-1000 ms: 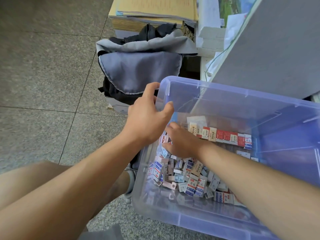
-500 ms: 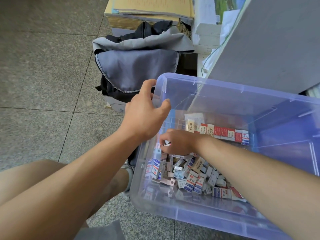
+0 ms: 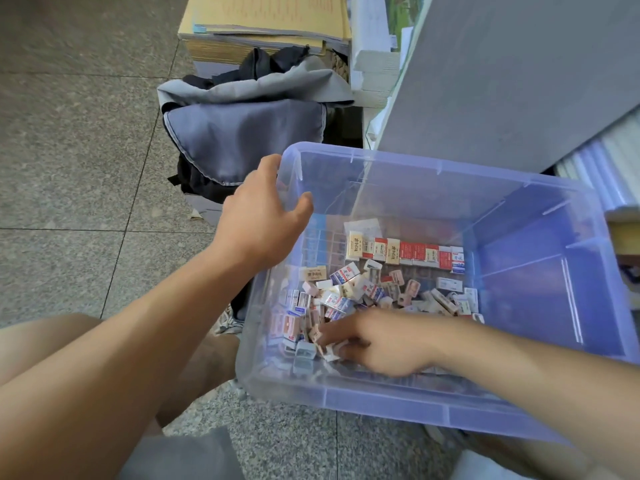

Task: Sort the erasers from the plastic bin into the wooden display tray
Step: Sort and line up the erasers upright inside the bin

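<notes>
A translucent blue plastic bin stands on the floor in front of me. Loose erasers in paper sleeves lie heaped on its left and middle floor. A neat row of red and cream erasers lines the far side. My left hand holds the bin's left rim near the far corner, thumb inside, fingers outside. My right hand is down in the near-left part of the bin, its fingertips curled into the heap and pinching a small white eraser. No wooden tray is in view.
A grey backpack leans just beyond the bin's far-left corner, against a stack of yellow paper. A grey panel rises at the right, with stacked goods under it. My bare knees flank the bin on the speckled tile floor.
My right hand has drawn back from the far-left of the heap to its near-left edge and dug into the erasers. My left hand stays at the rim.
</notes>
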`<move>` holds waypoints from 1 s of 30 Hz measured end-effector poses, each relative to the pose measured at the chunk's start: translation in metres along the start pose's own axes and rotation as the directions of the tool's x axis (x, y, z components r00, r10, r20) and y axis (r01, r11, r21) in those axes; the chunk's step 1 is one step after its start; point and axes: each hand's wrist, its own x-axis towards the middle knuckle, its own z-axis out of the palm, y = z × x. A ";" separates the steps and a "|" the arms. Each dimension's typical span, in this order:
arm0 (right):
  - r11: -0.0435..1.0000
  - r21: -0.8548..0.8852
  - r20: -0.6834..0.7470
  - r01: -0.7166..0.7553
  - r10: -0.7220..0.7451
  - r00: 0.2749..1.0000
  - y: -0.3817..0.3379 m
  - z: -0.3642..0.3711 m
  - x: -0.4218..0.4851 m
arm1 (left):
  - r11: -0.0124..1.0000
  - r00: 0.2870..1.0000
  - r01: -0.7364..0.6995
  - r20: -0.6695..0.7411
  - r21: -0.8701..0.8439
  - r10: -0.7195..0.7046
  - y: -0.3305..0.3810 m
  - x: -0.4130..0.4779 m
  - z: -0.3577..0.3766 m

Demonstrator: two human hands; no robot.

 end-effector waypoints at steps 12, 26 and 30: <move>0.959 0.206 -0.458 -0.195 0.271 0.847 0.072 -0.036 -0.015 | 0.844 0.914 -0.399 0.227 0.358 0.336 0.047 -0.009 0.035; 0.973 0.173 -0.384 -0.151 0.208 0.900 0.097 -0.033 0.007 | 0.878 0.792 -0.160 0.590 0.451 -0.159 -0.006 0.005 0.139; 0.974 0.118 -0.414 -0.193 0.224 0.882 0.094 -0.032 0.008 | 0.932 0.828 0.051 0.506 0.359 -0.241 -0.012 0.009 0.143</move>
